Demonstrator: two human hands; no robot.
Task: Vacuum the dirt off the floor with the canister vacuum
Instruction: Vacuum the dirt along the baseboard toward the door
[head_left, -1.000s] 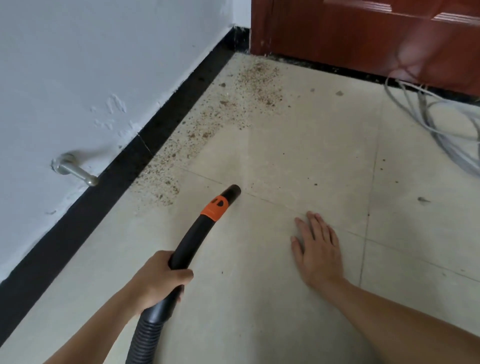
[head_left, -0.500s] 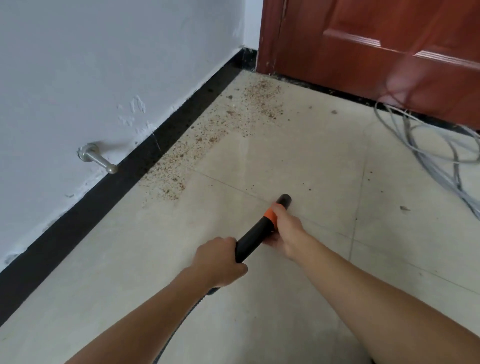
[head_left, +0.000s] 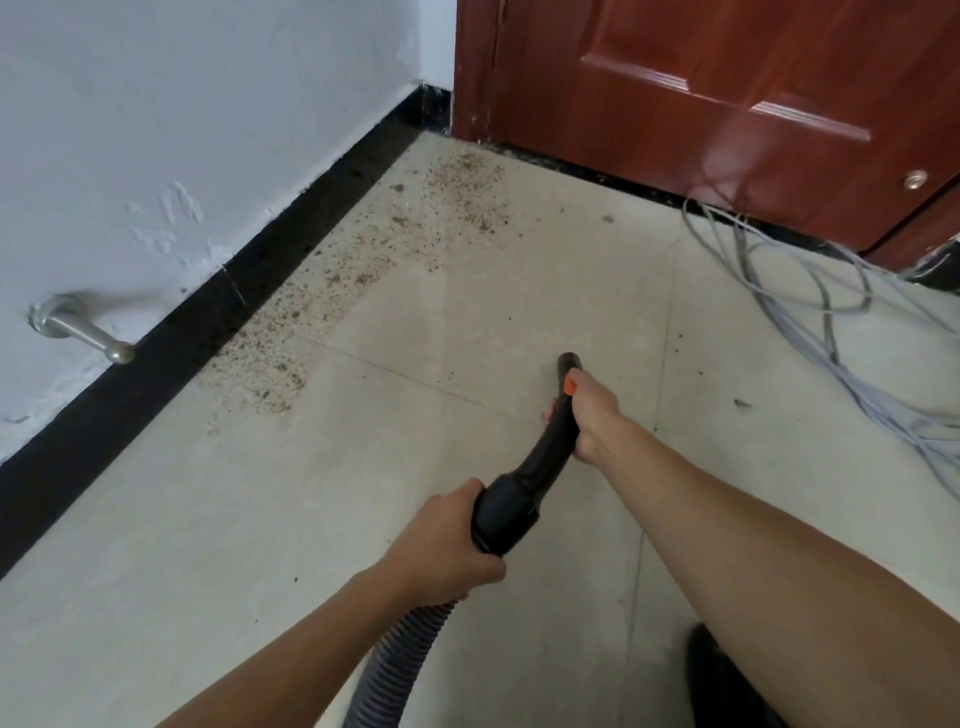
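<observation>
The dirt (head_left: 332, 291) lies in a band along the black skirting (head_left: 156, 384), ahead and well to the left of both hands. The left hand (head_left: 447, 540) is wrapped round the thick rear collar of the vacuum wand (head_left: 524, 483), just ahead of the ribbed hose (head_left: 400, 654). The right hand (head_left: 592, 410) is curled round the wand's front end, just behind the nozzle mouth (head_left: 569, 360); whether the mouth touches the floor cannot be told. Steer the mouth leftward with the right hand, hold it low, and work along the band in slow overlapping passes. Keep clear of the loose cables (head_left: 831, 322) right of the right hand.
</observation>
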